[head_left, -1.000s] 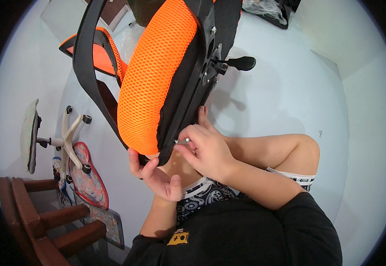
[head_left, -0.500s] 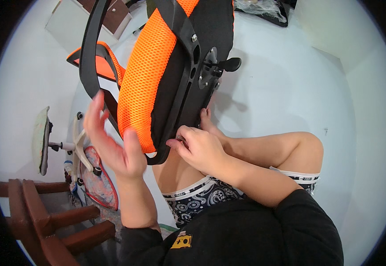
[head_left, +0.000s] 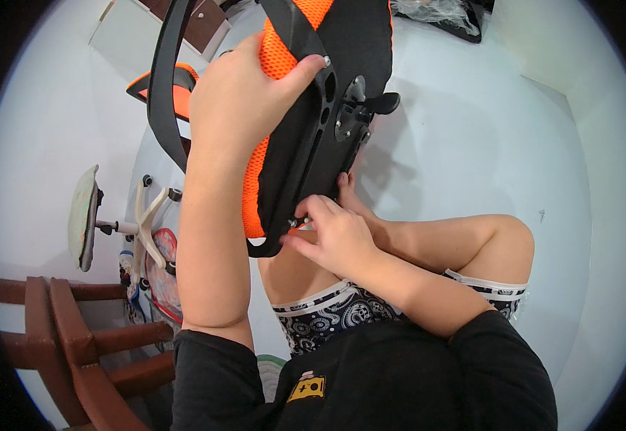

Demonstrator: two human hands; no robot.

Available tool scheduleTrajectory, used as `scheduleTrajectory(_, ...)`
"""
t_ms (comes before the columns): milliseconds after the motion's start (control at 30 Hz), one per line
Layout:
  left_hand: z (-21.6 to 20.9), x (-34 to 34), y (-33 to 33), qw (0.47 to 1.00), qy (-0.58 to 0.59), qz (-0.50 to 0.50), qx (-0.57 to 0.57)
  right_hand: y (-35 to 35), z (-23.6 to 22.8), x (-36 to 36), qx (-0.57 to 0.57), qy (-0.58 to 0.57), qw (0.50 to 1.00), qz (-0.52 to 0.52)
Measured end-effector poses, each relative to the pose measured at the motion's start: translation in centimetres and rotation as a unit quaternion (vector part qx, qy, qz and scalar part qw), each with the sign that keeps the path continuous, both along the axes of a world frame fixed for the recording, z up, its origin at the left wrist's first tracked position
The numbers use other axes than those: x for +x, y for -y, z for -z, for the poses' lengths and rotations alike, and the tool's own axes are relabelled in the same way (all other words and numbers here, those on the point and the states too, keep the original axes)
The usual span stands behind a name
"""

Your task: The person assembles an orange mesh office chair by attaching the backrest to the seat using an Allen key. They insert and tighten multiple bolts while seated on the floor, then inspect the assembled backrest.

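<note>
Gripping the chair seat (head_left: 298, 136), the left hand (head_left: 245, 93) spreads; the right hand (head_left: 337, 233) half-curls beside a bolt (head_left: 293, 223), hold unclear.

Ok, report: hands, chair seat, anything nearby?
Left hand on seat, thumb at upper bolt. Right hand at lower bolt. Seat underside showing. Foot beyond.

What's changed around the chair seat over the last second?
The left grip came off the near corner of the office chair seat and moved forward, thumb now by the upper bolt; the seat's underside turned more into view. The right grip stayed by the lower bolt.
</note>
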State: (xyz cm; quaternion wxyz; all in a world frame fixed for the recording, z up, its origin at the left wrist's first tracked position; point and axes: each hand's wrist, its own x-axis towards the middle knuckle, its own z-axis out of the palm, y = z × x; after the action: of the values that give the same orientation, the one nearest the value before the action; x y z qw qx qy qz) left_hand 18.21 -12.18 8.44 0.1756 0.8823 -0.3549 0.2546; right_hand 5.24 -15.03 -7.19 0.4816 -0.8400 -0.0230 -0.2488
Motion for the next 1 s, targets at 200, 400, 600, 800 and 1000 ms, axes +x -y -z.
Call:
scheduleTrajectory(200,0.4,0.1,0.2,1.0,0.01,-0.016,0.016,0.3,0.0,-0.3,0.01,0.012,1.0,-0.02)
scheduleTrajectory(400,0.4,0.0,0.7,1.0,0.015,-0.017,0.019,-0.3,0.6,-0.3,0.043,-0.038,0.998,-0.009)
scheduleTrajectory(600,0.3,-0.4,0.7,0.999,0.021,-0.021,0.023,1.2,0.9,-1.4,-0.066,0.0,0.998,-0.023)
scheduleTrajectory(800,-0.1,-1.1,1.2,0.999,0.016,-0.033,0.027,6.9,5.4,-1.2,-0.028,-0.174,0.983,0.046)
scheduleTrajectory(1000,-0.3,-1.3,1.4,0.998,0.005,-0.062,0.027,11.5,7.4,-1.0,-0.102,-0.226,0.953,0.175)
